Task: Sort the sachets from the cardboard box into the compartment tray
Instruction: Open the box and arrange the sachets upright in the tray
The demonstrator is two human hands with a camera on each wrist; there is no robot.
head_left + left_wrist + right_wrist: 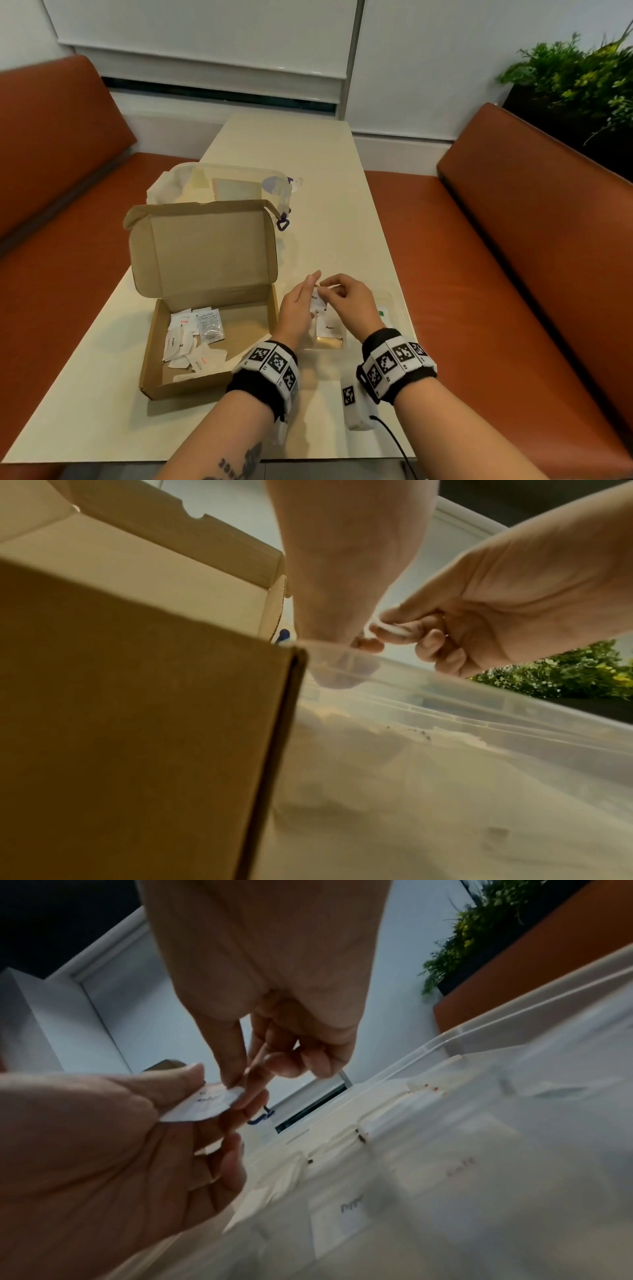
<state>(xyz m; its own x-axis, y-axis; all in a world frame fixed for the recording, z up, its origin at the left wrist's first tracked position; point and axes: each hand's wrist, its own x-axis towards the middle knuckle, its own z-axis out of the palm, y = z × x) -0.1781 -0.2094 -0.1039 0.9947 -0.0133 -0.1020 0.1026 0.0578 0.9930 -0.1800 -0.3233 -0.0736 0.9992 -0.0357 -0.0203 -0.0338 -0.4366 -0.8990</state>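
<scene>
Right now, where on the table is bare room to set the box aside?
Bare table lies beyond the clear lid, and along the near edge in front of the box. Crowded: both hands pinch a sachet over the tray, right of the box.

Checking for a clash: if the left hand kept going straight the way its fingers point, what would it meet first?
Probably the right hand. The left hand points forward and slightly right, and both already pinch the same sachet above the tray. Depth beyond is unclear.
</scene>
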